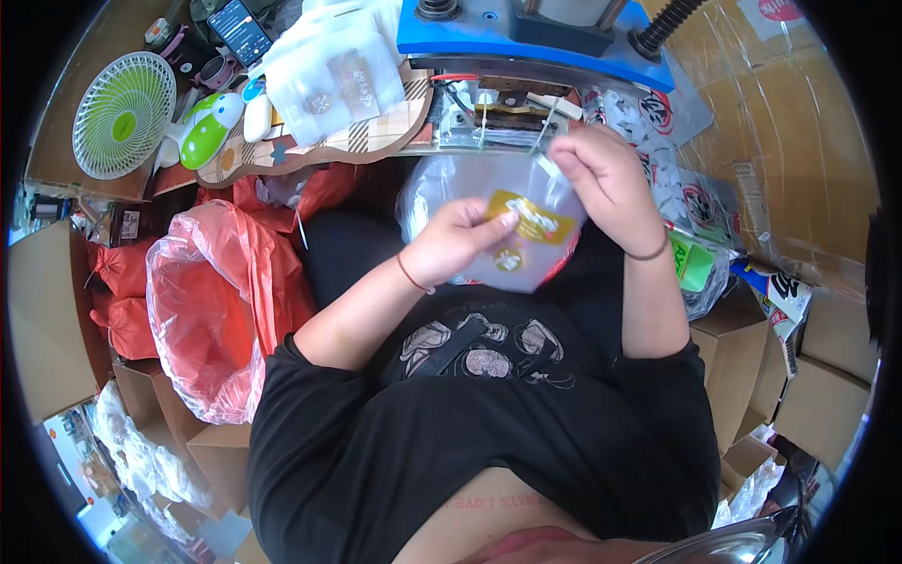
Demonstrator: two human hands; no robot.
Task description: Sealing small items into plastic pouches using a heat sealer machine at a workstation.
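Both of my hands hold a clear plastic packet (470, 188) with a yellow label (534, 221) in front of my chest. My left hand (458, 240) pinches its lower left side, thumb lying on the label. My right hand (606, 179) grips the packet's upper right edge with curled fingers. A small round piece (508, 259) shows through the plastic below the label. Just beyond the packet stands a machine with a blue top plate (526, 38).
A big red plastic bag (211, 301) gapes open at my left. On the wooden tabletop (310, 146) lie a stack of clear packets (329, 70), a small white fan (122, 113) and a phone (241, 28). Cardboard boxes (752, 367) and printed bags (686, 202) crowd the right.
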